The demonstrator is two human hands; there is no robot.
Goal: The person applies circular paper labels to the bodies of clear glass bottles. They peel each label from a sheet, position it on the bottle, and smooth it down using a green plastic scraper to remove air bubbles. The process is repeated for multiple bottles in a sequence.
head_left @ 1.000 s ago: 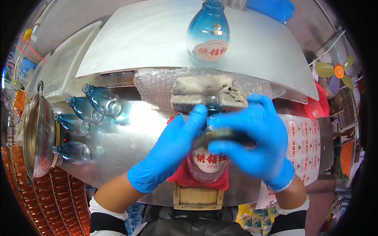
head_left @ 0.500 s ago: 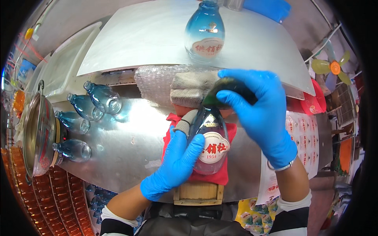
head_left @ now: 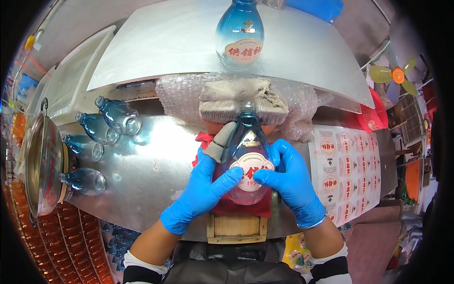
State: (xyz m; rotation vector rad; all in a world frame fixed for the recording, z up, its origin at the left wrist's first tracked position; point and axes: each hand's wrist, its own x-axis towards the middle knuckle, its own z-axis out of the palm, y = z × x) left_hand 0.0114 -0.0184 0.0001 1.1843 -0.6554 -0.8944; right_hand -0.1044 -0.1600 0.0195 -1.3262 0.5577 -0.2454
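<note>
Left hand (head_left: 201, 182) and right hand (head_left: 294, 182), fingers partly curling, are gripping an upward-facing blue bottle (head_left: 250, 149) by the metal table's (head_left: 142, 189) front edge. Probably slippery, fragile glass, its wide body is offering safest hold. Knit padding (head_left: 234, 94) is blocking its neck end; four bottles (head_left: 124, 117) are lying leftward.

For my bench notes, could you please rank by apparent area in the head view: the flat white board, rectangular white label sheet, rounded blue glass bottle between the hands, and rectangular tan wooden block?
1. Board
2. Label sheet
3. Held bottle
4. Wooden block
</note>
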